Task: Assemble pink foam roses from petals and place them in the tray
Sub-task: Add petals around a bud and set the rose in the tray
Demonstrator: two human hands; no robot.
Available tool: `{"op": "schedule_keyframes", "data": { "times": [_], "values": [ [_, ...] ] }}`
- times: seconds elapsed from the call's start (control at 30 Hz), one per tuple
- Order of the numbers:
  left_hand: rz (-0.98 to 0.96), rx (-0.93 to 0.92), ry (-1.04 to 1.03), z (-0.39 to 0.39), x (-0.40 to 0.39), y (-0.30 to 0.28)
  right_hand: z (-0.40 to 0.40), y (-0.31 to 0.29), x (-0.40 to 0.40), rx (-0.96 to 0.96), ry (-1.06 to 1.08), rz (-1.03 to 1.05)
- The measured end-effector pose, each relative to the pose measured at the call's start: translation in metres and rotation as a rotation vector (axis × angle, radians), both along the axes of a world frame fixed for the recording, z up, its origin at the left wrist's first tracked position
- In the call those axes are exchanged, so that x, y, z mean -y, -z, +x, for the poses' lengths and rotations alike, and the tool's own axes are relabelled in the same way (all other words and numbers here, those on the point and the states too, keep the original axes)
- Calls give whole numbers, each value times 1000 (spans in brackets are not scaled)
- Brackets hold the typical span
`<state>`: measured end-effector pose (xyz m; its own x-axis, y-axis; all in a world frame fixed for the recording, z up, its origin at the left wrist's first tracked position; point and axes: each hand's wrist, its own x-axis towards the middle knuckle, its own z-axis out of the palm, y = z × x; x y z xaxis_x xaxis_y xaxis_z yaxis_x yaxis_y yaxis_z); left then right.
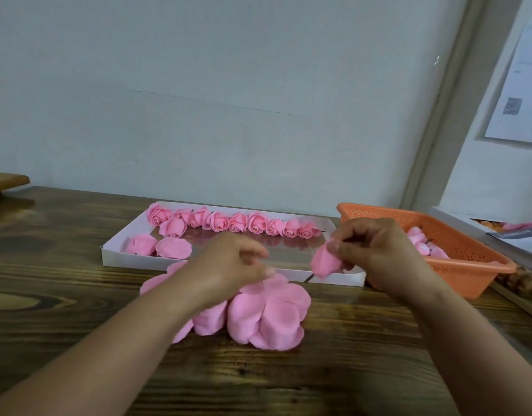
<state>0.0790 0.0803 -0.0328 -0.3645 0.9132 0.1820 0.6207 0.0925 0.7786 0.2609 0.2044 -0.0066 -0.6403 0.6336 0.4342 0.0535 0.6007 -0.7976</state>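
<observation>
**Desk editor:** How do the arms sit?

**Photographer:** Both bare forearms reach forward over the dark-stained wooden desk [63,295]. The left hand [228,265] hovers low, knuckles up, its fingers curled and pinching the edge of a flat pink foam petal sheet [267,313] that lies on the desk. The right hand [376,250] is raised a little, its fingertips closed on a small rolled pink foam bud [326,262], held above the near edge of the tray.

**Desk editor:** And the finished pieces?

**Photographer:** A row of pink foam roses [237,222] lines the far side of the shallow white cardboard tray [114,259], with a few more at its left end. More pink pieces [424,244] lie in the orange perforated plastic basket [469,259], just beside the tray on the right.

**Desk editor:** Any legible text?

**Photographer:** A white printed sheet [517,94] hangs on the wall at upper right; its writing is too blurred to read.
</observation>
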Motion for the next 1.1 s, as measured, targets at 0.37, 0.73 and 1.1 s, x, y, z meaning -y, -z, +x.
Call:
{"op": "schedule_keyframes", "data": {
  "times": [0.37, 0.73, 1.1],
  "values": [
    [-170, -554, -80, -18, -33, 33, -2, 15, -11, -30, 103, -1],
    [-99, -567, -110, -13, -29, 31, -9, 22, -13, -64, 99, -17],
    [-217, -662, 98, -8, -62, 23, -10, 24, -18, -63, 133, 23]
  ]
}}
